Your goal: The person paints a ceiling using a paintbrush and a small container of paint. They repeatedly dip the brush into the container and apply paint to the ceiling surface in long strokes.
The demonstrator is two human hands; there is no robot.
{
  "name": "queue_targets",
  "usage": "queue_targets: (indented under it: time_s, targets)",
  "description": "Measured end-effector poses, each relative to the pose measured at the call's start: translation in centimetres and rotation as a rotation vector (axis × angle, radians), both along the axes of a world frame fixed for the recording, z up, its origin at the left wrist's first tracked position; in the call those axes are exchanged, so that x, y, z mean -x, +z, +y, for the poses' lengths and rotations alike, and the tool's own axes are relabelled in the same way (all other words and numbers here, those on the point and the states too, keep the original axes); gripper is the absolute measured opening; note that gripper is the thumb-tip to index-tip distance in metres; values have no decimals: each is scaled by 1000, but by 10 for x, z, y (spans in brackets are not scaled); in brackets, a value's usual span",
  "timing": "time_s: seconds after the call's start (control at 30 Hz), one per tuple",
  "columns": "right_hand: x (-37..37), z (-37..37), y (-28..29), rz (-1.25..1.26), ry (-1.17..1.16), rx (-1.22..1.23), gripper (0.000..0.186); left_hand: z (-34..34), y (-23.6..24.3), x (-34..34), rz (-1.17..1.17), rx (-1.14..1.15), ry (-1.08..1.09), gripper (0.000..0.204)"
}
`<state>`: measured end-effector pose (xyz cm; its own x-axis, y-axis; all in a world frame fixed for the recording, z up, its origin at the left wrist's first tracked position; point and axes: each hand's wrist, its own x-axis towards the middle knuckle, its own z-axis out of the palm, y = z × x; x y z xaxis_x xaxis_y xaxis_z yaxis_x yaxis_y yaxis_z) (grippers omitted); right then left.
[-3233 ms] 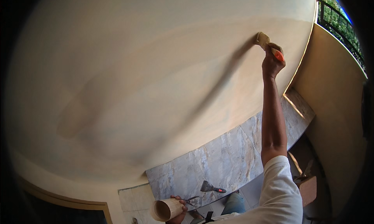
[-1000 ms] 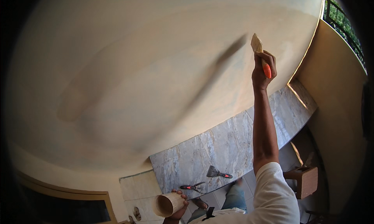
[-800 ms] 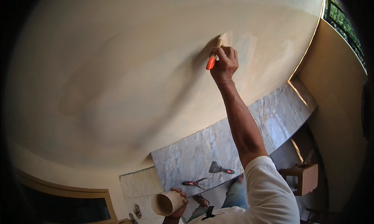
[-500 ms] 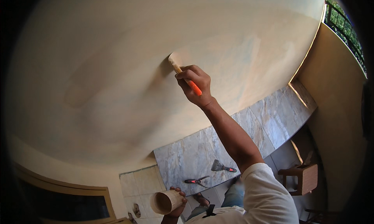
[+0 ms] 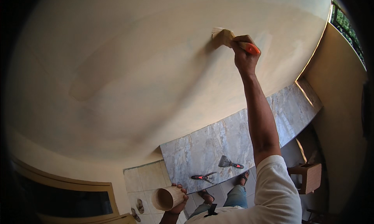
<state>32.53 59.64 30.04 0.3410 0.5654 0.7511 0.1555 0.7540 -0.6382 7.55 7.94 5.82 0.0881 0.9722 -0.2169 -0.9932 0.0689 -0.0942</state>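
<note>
My right hand (image 5: 246, 54) is closed round the orange-tipped handle of a paintbrush (image 5: 225, 37), high on the cream wall (image 5: 128, 68). The brush's pale bristles press against the wall and point left. Low in the view, my left hand (image 5: 180, 198) wraps its fingers round a light-coloured cup-like container (image 5: 162, 199). Its open mouth shows a brownish inside; how full it is I cannot tell. A damp-looking darker patch spreads over the wall left of the brush.
Below the wall runs a grey marbled ledge (image 5: 194, 154), with a scraper (image 5: 230, 162) and red-and-black pliers (image 5: 203, 177) on it. A brown stool (image 5: 307, 178) stands at right. Sandals (image 5: 139, 206) lie on the floor tiles near a wood-framed dark panel (image 5: 70, 204).
My right hand has carried the brush up and to the right along the wall, and my arm is straighter. My left hand still holds the container, in nearly the same place.
</note>
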Motion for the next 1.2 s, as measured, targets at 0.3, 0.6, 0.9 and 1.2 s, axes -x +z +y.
queue_targets:
  time_s: [0.3, 0.6, 0.9, 1.2]
  targets:
    - [6, -41, -2, -722, -668, -184, 12, -20, 9, 20, -30, -44, 31, 51]
    - [65, -56, 1, -1093, -349, -385, 23, -39, -7, 38, 1, 1, 112, 52]
    - [57, -61, -3, 482, 480, 17, 13, -2, 10, 33, 12, -63, 23, 51]
    - [76, 4, -47, 537, -145, -276, 13, -6, 13, 10, 6, 17, -10, 47]
